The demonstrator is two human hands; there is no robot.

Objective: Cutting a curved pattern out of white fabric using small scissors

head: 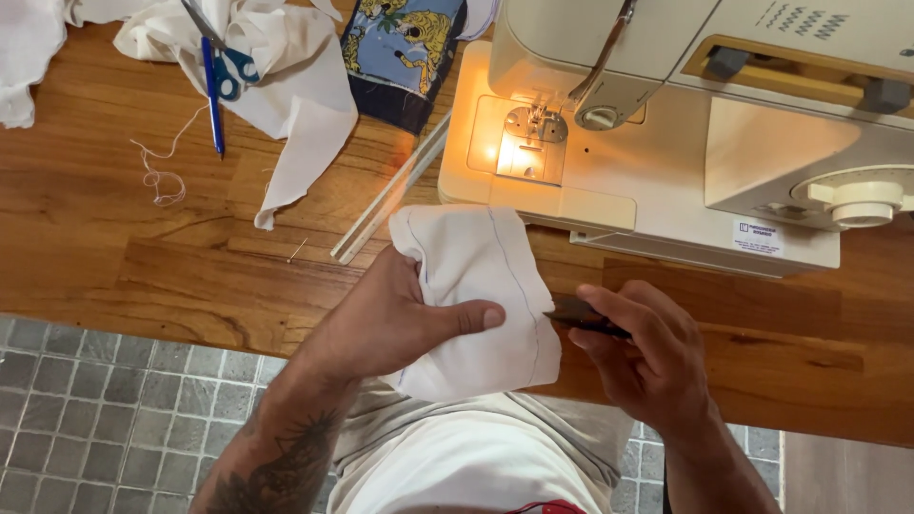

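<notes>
Left hand: your left hand (400, 319) grips a white cloth piece (481, 286), thumb pressed flat on top, fingers tucked beneath, so it is clamped on the cloth.
Right hand: your right hand (643, 347) is closed around a small dark tool (583, 314), its tip touching the cloth's right edge beside a stitched line.
Cloth position: held over the front edge of the wooden table (114, 247), just in front of the sewing machine (666, 124).
Sewing machine: cream body, lamp lit over the needle plate (524, 148).
Clear ruler: 1 strip (390, 195), lying slantwise between machine and cloth scraps.
Far left: white scraps (295, 95), 1 pair of blue-handled scissors (224, 62), 1 blue pen (211, 95), loose thread (162, 176).
Back centre: blue printed fabric (405, 52).
Below: grey tiled floor (105, 409).
</notes>
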